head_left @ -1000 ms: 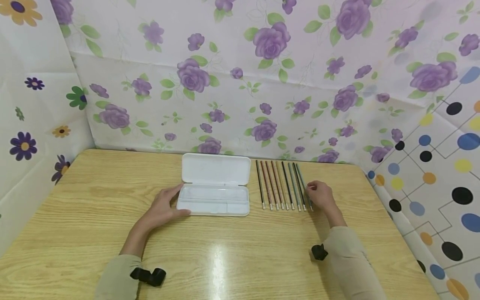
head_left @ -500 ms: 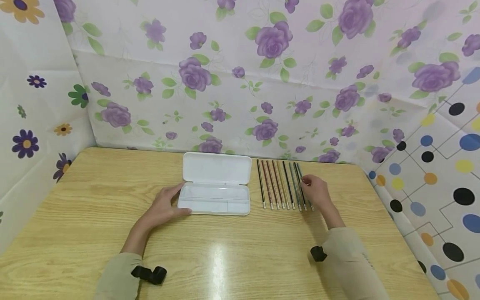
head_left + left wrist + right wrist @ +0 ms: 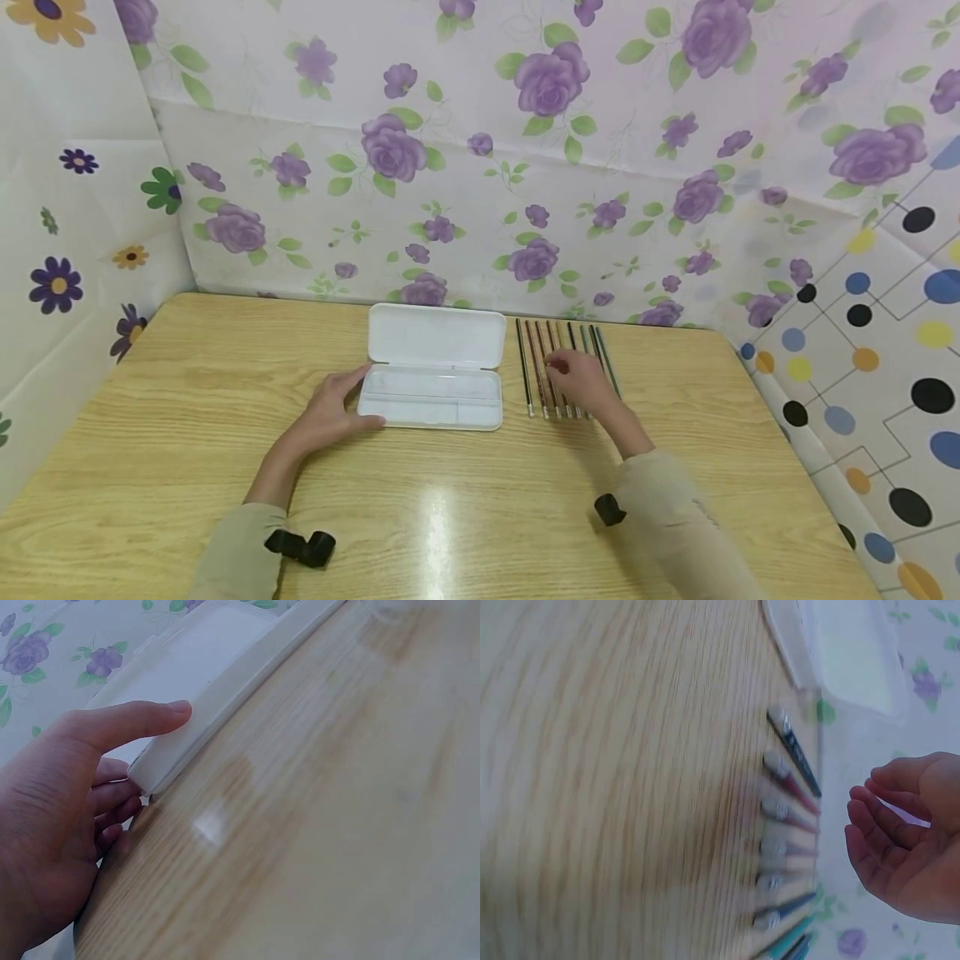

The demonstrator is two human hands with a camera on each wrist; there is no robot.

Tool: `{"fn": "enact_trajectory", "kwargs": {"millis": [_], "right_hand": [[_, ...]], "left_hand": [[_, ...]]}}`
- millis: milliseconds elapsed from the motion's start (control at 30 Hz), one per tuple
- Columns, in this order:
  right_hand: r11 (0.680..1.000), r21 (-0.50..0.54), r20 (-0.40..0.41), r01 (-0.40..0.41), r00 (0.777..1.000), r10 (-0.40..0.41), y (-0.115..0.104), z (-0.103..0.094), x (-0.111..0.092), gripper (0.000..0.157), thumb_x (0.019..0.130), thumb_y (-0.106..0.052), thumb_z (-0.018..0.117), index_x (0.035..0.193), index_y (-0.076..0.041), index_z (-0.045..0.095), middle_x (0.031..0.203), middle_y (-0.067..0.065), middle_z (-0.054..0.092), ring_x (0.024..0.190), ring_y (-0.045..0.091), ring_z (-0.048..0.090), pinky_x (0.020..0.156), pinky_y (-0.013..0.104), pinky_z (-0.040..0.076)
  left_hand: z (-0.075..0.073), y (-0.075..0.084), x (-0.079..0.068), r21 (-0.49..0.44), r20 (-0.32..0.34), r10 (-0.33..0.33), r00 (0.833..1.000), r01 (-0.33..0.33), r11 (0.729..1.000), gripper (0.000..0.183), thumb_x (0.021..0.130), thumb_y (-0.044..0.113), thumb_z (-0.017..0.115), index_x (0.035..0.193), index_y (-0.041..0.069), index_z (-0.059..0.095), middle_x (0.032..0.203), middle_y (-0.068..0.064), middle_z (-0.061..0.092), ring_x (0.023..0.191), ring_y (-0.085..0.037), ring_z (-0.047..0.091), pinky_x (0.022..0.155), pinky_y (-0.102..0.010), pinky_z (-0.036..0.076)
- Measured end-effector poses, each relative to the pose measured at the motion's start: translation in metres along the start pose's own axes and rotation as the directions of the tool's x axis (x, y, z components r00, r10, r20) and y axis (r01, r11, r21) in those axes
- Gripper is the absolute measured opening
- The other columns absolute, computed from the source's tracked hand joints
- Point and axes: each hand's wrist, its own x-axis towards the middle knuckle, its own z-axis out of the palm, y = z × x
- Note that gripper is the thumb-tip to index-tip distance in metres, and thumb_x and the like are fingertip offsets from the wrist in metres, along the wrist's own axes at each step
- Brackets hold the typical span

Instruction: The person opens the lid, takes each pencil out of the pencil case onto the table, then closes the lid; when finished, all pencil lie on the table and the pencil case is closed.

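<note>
A white pencil case [image 3: 420,412] lies open on the table, its lid [image 3: 437,337] folded back and its compartments bare. My left hand [image 3: 330,415] holds the case's left end; in the left wrist view the thumb lies on the front wall and the fingers bend around the end. To the right, several pencils lie side by side, from a black pencil [image 3: 524,367] on the left to a teal pencil [image 3: 608,362] on the right. My right hand [image 3: 581,383] hovers over the row, hiding its middle. Loosely curled fingers [image 3: 877,825] with nothing between them show in the right wrist view.
The wooden table [image 3: 450,508] ends at the back against a floral-patterned sheet [image 3: 450,208]. Patterned sheets stand on the left and right sides too. A black wrist camera [image 3: 303,547] sits on the left sleeve, another camera [image 3: 610,509] on the right.
My right hand has moved left from the right end of the pencil row to above its middle. The left hand stays on the pencil case, which has not moved on the table.
</note>
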Motion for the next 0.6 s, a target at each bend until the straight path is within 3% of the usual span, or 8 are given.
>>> {"fn": "enact_trajectory", "kwargs": {"millis": [300,400,600], "right_hand": [[0.992,0.033,0.103,0.12,0.987,-0.123,-0.041,0.029,0.015,0.02,0.095,-0.005,0.06,0.111,0.001,0.069,0.099,0.009,0.069,0.09,0.022,0.063,0.08,0.036,0.052],[0.982,0.036,0.129,0.184,0.974,-0.187,-0.05,0.04,0.022,0.018,0.093,-0.003,0.061,0.108,0.001,0.071,0.094,0.008,0.07,0.086,0.02,0.063,0.077,0.033,0.052],[0.972,0.094,0.223,0.216,0.947,-0.232,-0.071,0.057,0.028,0.019,0.094,-0.008,0.061,0.108,-0.001,0.072,0.095,0.006,0.07,0.087,0.017,0.063,0.077,0.028,0.051]], "left_hand": [[-0.001,-0.001,0.0,-0.006,-0.003,0.009,1.0,-0.009,1.0,0.093,0.078,0.037,0.079,0.149,-0.001,0.032,0.145,-0.028,0.036,0.131,-0.047,0.027,0.102,-0.066,0.023],[0.0,0.0,0.0,-0.004,-0.001,0.004,1.0,-0.004,1.0,0.094,0.078,0.037,0.079,0.149,-0.002,0.032,0.145,-0.029,0.036,0.131,-0.048,0.027,0.102,-0.065,0.023],[0.0,0.001,0.0,-0.007,-0.003,-0.004,1.0,0.004,1.0,0.093,0.078,0.035,0.08,0.149,-0.002,0.032,0.144,-0.029,0.036,0.131,-0.047,0.027,0.102,-0.065,0.023]]}}
